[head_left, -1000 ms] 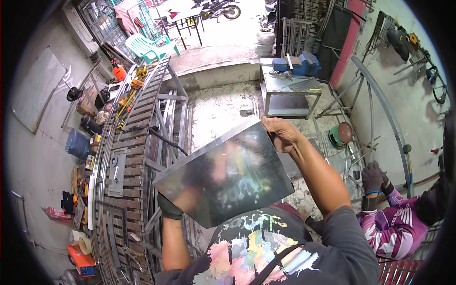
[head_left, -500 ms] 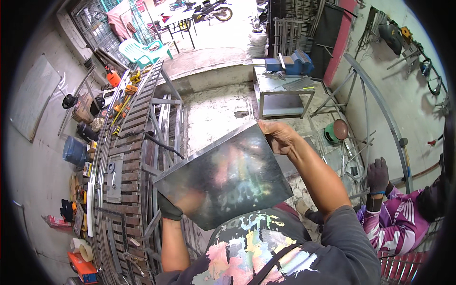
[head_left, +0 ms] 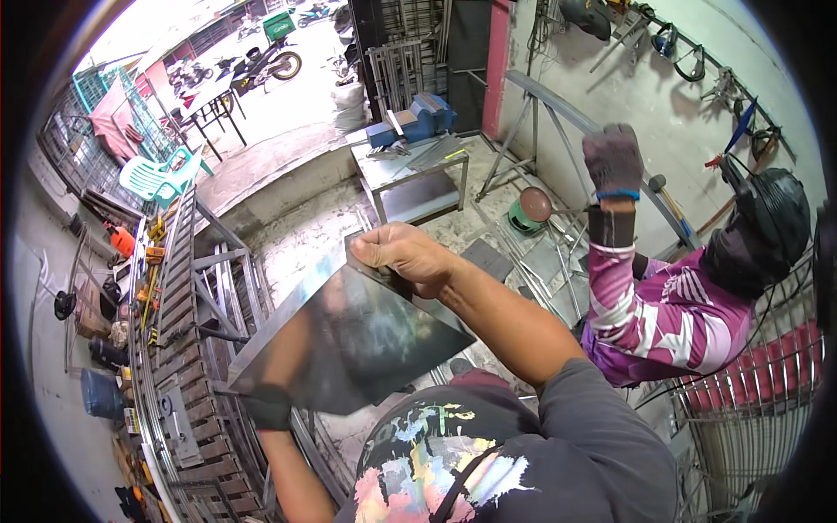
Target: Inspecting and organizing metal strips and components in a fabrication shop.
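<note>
In front, a dark metal sheet [head_left: 384,338] gleams, right hand [head_left: 406,259] pinching its corner, left hand's [head_left: 267,407] grip unclear.

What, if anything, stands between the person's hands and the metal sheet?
Only the dark glove on the left hand, near the left corner of the metal sheet; nothing visible separates the right hand from its upper corner.

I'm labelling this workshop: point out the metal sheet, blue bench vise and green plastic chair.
Metal sheet [head_left: 370,336], head view: middle of its glossy face.
Blue bench vise [head_left: 425,119], head view: its body.
Green plastic chair [head_left: 146,179], head view: its backrest.
</note>
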### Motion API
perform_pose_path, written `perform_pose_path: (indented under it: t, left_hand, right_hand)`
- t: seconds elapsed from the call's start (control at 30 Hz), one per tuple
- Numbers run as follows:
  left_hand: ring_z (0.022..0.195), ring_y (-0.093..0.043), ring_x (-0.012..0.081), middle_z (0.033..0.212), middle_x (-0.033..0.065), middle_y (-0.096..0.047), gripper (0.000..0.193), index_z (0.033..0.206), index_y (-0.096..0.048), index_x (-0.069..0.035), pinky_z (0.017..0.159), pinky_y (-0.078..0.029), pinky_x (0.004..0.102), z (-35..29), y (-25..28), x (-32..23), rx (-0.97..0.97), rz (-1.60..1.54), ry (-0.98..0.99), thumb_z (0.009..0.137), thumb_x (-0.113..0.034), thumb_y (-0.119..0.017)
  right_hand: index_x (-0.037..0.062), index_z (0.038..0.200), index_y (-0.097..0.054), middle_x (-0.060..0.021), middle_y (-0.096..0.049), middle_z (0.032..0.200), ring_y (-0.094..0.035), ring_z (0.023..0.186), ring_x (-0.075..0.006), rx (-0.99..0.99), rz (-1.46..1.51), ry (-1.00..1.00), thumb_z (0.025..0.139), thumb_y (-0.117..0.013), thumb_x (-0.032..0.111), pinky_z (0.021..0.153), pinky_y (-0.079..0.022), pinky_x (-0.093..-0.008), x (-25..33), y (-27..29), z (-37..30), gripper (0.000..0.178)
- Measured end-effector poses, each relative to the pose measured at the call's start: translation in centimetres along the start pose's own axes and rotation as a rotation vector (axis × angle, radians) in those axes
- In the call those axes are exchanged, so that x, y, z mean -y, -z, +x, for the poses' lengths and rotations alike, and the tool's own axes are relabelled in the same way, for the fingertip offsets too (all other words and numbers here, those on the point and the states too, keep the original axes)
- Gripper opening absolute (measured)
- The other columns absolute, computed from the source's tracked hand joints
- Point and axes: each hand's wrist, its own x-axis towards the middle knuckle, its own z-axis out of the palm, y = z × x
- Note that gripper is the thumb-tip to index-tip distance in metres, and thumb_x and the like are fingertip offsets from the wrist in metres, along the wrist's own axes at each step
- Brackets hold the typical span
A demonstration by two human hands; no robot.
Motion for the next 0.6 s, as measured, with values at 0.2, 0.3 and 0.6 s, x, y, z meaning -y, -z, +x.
perform_pose_path:
  t: [0.2, 0.3, 0.6]
  left_hand:
    - [0.13, -0.048, 0.0261, 0.14, 0.0066, -0.057, 0.062, 0.139, -0.054, -0.01, 0.103, -0.041, 0.0469, 1.7, -0.6, 0.3, -0.149, -0.036, 0.236, 0.092, -0.051, -0.056]
    - [0.133, -0.044, 0.03, 0.143, 0.0091, -0.052, 0.06, 0.135, -0.057, -0.008, 0.104, -0.04, 0.0464, -1.1, 1.2, 2.2, -0.176, -0.007, 0.266, 0.092, -0.05, -0.057]
    - [0.119, -0.054, 0.0305, 0.121, 0.0066, -0.065, 0.044, 0.115, -0.067, -0.011, 0.092, -0.046, 0.0477, -9.7, 7.6, 9.1, -0.516, -0.085, 0.382, 0.089, -0.046, -0.062]
  right_hand:
    - [0.0063, 0.07, -0.06, 0.004, -0.05, 0.059, -0.045, 0.051, -0.0046, -0.056, -0.675, 0.11, 0.092, -0.073, 0.038, 0.048, -0.036, -0.0255, 0.6, -1.7, -2.2, 0.04]
    - [0.0021, 0.07, -0.062, -0.0013, -0.056, 0.063, -0.052, 0.06, -0.0097, -0.134, -0.975, 0.198, 0.083, -0.081, 0.035, 0.055, -0.043, -0.0295, -0.4, 0.5, -2.1, 0.04]
    - [-0.0009, 0.091, -0.071, -0.0036, -0.066, 0.081, -0.057, 0.076, -0.0116, -0.474, -0.899, 0.114, 0.074, -0.085, 0.015, 0.07, -0.047, -0.0317, -2.0, 7.5, -3.9, 0.028]
